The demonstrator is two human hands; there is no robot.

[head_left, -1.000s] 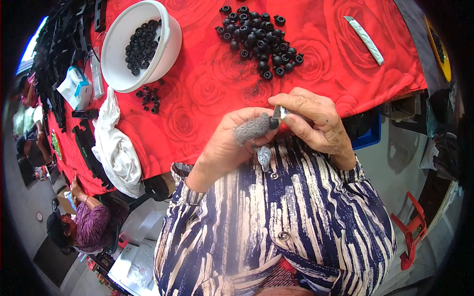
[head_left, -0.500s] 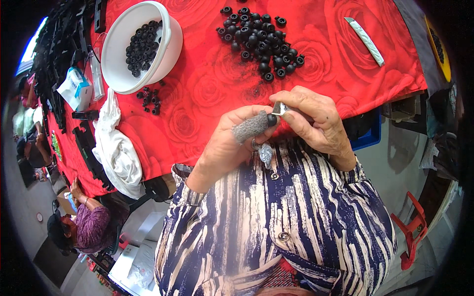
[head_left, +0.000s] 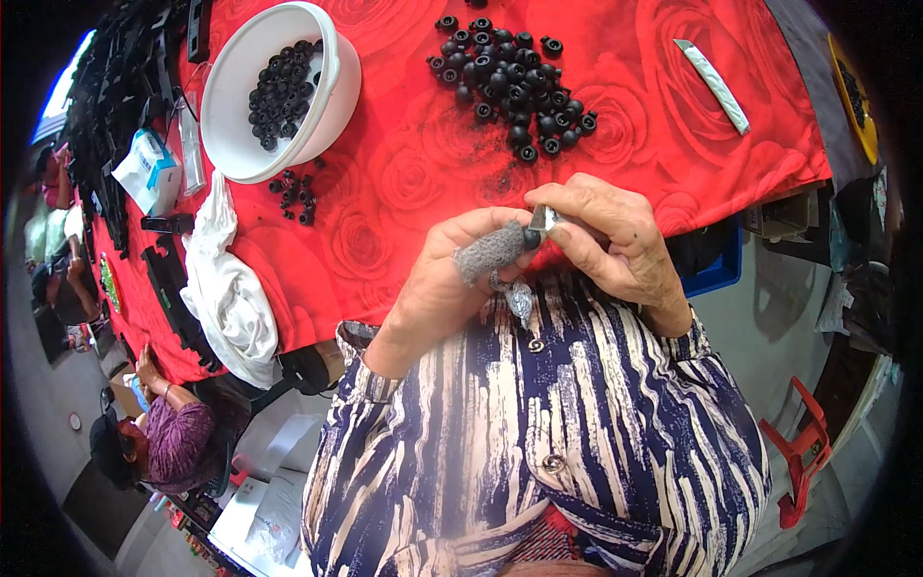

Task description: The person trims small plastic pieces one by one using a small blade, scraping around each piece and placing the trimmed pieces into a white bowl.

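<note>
Standing here, I see two bare hands working near the centre of the frame, close above the near edge of the desk (head_left: 361, 226), which is dressed in red with a rose pattern. The left hand (head_left: 437, 274) is pinching a small black part (head_left: 531, 239) between its fingertips, and one of its fingers wears a fuzzy grey cover (head_left: 488, 253). The right hand (head_left: 620, 240) has its thumb and fingers closed upon a short metal blade (head_left: 542, 218), held right at the black part; whether it cuts into it, I cannot tell. Below the left hand hangs a silvery crumpled piece (head_left: 520, 302).

In the upper middle of the frame lies a heap of round black pieces (head_left: 516, 81). In the upper left there is a white bowl (head_left: 341, 87) with more such pieces inside, and smaller black bits (head_left: 296, 195) lie just beside it. A pale strip (head_left: 713, 87) rests at the upper right. Left of the hands, a white cloth (head_left: 226, 298) drapes over the desk's edge.
</note>
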